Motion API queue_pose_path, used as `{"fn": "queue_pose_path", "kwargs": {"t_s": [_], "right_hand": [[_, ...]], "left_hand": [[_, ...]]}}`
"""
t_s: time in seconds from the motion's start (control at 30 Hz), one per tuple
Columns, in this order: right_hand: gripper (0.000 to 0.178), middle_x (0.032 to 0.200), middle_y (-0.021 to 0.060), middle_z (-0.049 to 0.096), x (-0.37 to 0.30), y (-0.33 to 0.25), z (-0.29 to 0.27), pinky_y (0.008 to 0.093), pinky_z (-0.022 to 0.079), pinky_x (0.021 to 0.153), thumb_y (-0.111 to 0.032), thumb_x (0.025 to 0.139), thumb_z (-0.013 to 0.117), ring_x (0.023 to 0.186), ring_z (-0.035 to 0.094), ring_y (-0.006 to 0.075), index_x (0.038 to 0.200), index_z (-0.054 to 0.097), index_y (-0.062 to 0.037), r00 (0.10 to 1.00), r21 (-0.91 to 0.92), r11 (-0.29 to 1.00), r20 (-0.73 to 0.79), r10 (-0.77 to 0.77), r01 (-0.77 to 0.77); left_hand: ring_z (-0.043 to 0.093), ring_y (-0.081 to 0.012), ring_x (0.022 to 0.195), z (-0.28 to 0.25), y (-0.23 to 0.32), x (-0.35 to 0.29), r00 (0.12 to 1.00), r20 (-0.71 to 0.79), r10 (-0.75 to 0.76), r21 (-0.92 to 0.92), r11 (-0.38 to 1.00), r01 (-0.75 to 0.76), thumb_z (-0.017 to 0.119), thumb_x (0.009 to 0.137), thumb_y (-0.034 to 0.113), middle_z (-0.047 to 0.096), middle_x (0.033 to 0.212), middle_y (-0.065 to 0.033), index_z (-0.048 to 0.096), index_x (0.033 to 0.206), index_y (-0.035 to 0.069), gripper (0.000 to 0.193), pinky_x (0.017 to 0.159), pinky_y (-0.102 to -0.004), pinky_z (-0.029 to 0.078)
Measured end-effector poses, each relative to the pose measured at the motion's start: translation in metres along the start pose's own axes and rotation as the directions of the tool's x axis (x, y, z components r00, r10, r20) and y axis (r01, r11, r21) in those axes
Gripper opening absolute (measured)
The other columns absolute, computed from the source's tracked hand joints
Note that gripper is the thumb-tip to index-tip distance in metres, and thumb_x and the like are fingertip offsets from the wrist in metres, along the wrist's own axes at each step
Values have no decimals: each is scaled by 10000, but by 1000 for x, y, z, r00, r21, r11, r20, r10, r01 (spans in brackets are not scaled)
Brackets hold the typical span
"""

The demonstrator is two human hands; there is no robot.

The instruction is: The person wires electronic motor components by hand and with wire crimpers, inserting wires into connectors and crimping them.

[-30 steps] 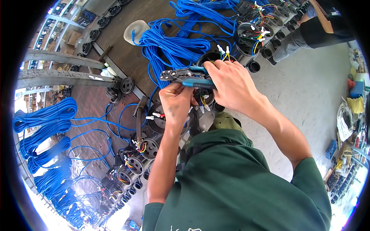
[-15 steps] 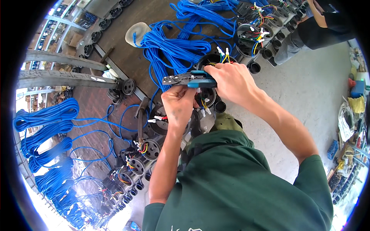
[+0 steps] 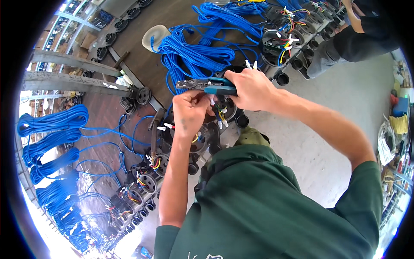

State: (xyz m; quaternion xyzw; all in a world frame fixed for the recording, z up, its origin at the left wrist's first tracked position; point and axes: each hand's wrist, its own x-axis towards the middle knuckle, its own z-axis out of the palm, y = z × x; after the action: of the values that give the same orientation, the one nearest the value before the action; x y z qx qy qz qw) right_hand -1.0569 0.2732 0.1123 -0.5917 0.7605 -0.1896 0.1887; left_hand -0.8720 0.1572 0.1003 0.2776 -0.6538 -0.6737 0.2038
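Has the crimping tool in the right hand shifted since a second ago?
Cannot tell for sure: the crimping tool sits at nearly the same spot beside the blue cable bundle, its tip perhaps slightly higher; the right hand grips its handles as before.

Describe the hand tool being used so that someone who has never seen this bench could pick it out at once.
Start at the big heap of blue cable on the brown bench top. Just below it the right hand grips a crimping tool level above a round black housing. Its teal handle and grey metal jaws pointing left set it apart from the wires around it.
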Motion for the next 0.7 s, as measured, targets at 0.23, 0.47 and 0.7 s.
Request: {"fn": "queue_pose_path", "kwargs": {"t_s": [0.23,0.47,0.7], "right_hand": [[285,736,182,708,15,12,-25,479,552,698,-306,984,688,719,700,357,1075,742,-41,969,209,978,247,-28,-25],[371,898,38,641,39,8,-59,314,459,727,-393,1030,657,824,581,142,1167,665,-48,737,298,911,676,8,-283],[352,913,19,649,29,16,-70,304,472,764,-354,1039,669,863,609,132,1155,652,-23,906,516,797,415,88,-314]], "left_hand": [[616,-117,605,-5,17,10,990,119,-77,17,997,75,668,974,-19,773,928,-125,736,1093,-97,158,551,-253,500],[561,-84,595,-6,5,2,987,71,-145,-83,985,150,641,1025,57,771,935,-118,719,1206,-78,239,527,-236,452],[579,-75,602,-3,7,-8,980,-41,-196,-132,973,189,625,1048,93,761,903,-92,727,1196,-76,246,543,-224,486]]}}
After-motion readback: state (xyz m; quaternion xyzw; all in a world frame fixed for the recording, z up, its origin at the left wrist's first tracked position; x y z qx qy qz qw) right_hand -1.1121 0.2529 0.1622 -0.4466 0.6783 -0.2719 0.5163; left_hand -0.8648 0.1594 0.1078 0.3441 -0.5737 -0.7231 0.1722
